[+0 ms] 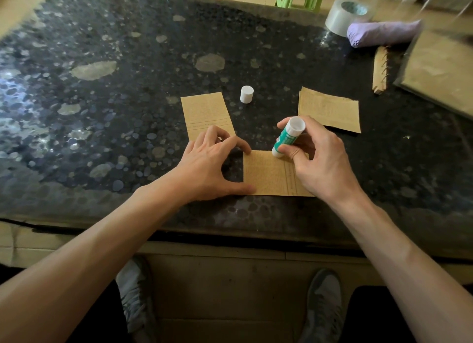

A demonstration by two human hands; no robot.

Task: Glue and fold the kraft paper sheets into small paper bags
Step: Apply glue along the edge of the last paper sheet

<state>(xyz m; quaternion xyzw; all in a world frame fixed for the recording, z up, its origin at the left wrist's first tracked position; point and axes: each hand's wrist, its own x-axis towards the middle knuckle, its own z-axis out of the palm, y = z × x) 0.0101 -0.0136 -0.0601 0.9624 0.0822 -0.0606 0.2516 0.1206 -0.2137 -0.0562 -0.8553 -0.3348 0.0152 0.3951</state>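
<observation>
Lower centre, near the table's (102, 209) front edge: glue meets kraft sheet (266, 176).
Right hand (322, 161) grasps the uncapped glue stick (288, 136), tip down; left hand (210, 168), fingers spread and released, pins the sheet's left edge.

Three kraft sheets (268, 175) flat; glue stick (288, 136) tilted.

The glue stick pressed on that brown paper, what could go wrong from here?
The glue stick in the right hand touches the near kraft sheet at its far edge, so glue may smear onto the table. The left hand pins only the sheet's left edge, so the paper might shift or wrinkle. The cap stands apart, so the glue could dry.
</observation>
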